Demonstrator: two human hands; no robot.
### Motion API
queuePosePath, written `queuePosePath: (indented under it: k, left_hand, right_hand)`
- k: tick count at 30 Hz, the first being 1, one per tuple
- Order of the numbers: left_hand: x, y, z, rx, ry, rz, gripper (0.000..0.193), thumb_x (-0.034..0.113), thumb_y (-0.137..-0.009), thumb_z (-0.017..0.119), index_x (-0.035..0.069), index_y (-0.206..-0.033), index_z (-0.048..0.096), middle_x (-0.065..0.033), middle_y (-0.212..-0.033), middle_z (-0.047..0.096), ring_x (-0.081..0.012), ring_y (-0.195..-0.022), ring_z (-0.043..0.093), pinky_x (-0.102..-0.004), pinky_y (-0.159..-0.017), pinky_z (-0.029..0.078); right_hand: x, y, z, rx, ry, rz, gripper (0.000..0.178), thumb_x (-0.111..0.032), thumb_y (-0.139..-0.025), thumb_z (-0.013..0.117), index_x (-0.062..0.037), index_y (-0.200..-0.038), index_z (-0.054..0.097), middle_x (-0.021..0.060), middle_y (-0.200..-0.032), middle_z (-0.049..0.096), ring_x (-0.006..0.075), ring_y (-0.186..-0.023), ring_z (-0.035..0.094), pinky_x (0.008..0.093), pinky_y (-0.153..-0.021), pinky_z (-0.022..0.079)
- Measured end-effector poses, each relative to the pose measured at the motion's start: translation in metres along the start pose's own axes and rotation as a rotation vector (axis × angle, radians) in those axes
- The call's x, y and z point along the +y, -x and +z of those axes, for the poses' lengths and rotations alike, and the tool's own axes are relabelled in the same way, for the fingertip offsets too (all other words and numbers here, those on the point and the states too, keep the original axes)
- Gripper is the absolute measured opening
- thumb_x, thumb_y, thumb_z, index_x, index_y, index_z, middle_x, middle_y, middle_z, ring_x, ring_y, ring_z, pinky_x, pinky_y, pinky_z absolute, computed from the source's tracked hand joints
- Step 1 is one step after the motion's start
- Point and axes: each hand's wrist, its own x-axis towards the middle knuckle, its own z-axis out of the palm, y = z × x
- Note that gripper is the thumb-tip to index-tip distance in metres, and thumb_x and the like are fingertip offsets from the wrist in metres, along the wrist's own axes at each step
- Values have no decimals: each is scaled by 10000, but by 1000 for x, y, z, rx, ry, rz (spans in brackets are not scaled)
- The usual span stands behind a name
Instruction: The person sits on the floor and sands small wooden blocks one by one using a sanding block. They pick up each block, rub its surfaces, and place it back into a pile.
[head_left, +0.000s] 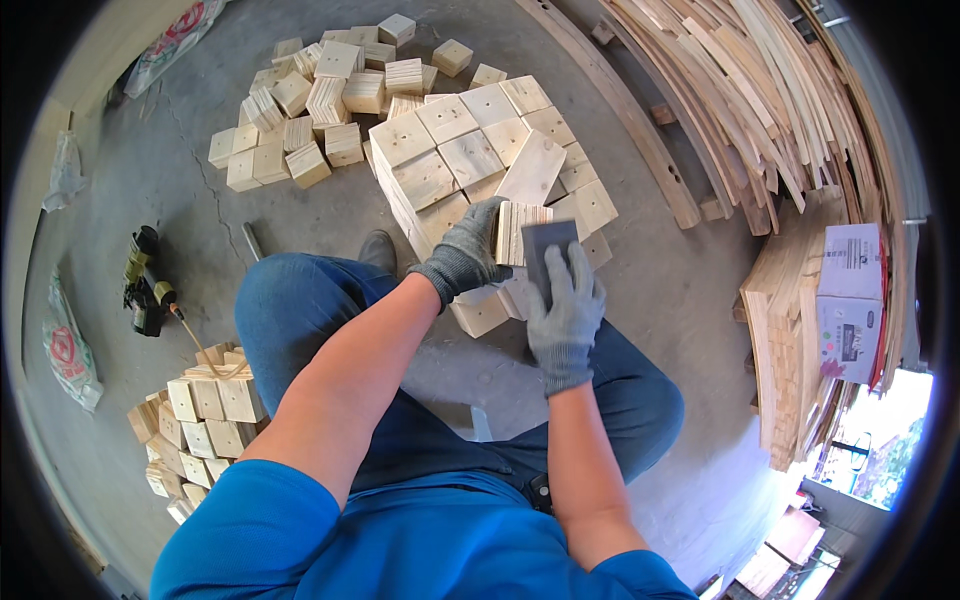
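Note:
My left hand [463,248], in a grey knit glove, grips a layered wooden block [512,228] by its left side. The block's striped edge grain faces me. My right hand [567,318], gloved the same way, has its fingers laid over a flat dark grey rectangular sanding pad [541,262]. The pad sits against or just over the block's right side; I cannot tell whether they touch. Directly beneath and beyond both hands stands a stack of square wooden blocks [468,158], with one longer piece [532,168] lying at an angle on top.
A loose heap of blocks [325,100] lies far left, and another pile [215,410] near left. A green-black power tool [145,285] rests on the concrete floor [330,215]. Long wooden strips [700,90], stacked boards [785,320] and a white-purple carton [850,300] line the right.

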Motion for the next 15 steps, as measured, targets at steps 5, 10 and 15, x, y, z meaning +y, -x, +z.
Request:
queuePosePath:
  k: [5,10,15]
  left_hand:
    - [3,0,2,14,-20,27,1096,192,-616,1012,101,-1551,447,-131,-1444,579,-295,-1337,582,-374,-1163,484]
    - [-5,0,4,16,69,-17,1093,149,-611,1014,93,-1545,450,-136,-1440,573,-297,-1332,574,-376,-1173,474]
    - [-11,-3,7,16,33,43,1123,123,-592,1024,78,-1552,444,-132,-1452,566,-280,-1354,560,-361,-1189,450]
  right_hand:
    - [12,34,-1,41,-54,-50,593,-322,-907,827,-167,-1458,670,199,-1581,551,447,-1317,569,602,-1116,447]
    - [12,-32,13,55,2,-43,569,-332,-930,784,-179,-1465,659,168,-1589,555,454,-1286,599,582,-1091,479]
    - [17,-112,28,-5,54,50,562,-343,-949,754,-185,-1478,653,143,-1596,559,449,-1251,629,550,-1080,500]
